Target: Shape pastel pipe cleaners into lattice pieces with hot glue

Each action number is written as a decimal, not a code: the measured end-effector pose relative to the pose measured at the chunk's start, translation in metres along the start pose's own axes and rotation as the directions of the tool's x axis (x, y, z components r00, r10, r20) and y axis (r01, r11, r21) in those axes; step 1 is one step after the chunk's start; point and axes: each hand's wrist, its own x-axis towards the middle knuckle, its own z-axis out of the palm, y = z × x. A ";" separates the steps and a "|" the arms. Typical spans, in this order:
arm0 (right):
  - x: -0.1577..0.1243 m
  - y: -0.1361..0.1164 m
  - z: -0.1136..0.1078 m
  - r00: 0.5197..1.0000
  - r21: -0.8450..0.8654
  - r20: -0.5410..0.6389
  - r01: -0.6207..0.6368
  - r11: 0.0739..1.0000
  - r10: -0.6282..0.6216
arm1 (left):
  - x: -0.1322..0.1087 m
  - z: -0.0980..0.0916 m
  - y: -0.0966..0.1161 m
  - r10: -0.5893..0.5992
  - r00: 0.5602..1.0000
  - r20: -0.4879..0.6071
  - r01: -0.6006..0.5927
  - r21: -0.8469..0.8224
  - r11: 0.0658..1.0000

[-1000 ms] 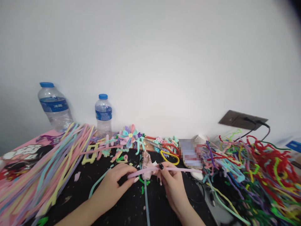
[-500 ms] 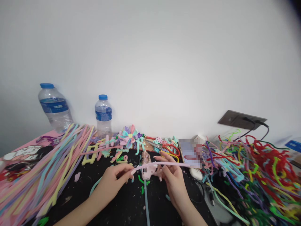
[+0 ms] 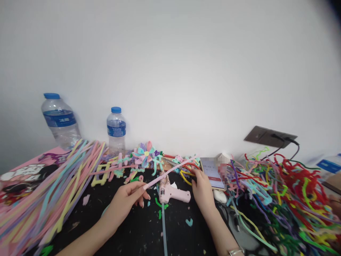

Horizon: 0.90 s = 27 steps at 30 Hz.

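My left hand pinches a pale pink pipe cleaner between thumb and finger. The strip slants up to the right over the pink hot glue gun. Several coloured handles lie at the back: red ones and a yellow one, apparently of scissors or a similar cutting tool. Over their right end is my right hand, its fingers bent; whether they close around a handle is hidden. A bluish glue stick sticks out of the gun toward me.
Long pastel pipe cleaners lie on the left, below two water bottles. At the back stands a pipe-cleaner flower. A phone and a white earbud case are right of my hand, beside tangled coloured pipe cleaners.
My right hand has let go of the pink pipe cleaner and moved right and back to the tool handles. The strip's free end now points upward, and the glue gun's handle is uncovered.
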 end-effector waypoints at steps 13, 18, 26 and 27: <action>0.002 -0.013 -0.002 0.997 -0.203 0.061 -0.025 0.979 0.038 | -0.003 -0.004 -0.005 -0.040 0.992 -0.123 0.027 -0.102 0.994; -0.002 -0.019 -0.007 0.998 -0.209 0.045 -0.038 0.977 0.049 | -0.002 -0.003 -0.002 -0.109 0.974 -0.196 0.047 -0.301 0.953; -0.006 -0.019 -0.013 0.991 -0.114 -0.020 -0.135 0.984 0.133 | 0.005 -0.006 -0.004 -0.185 0.958 -0.220 0.040 -0.535 0.844; -0.007 -0.019 -0.015 0.989 -0.095 -0.029 -0.149 0.984 0.146 | 0.005 -0.006 -0.004 -0.191 0.958 -0.215 0.045 -0.544 0.838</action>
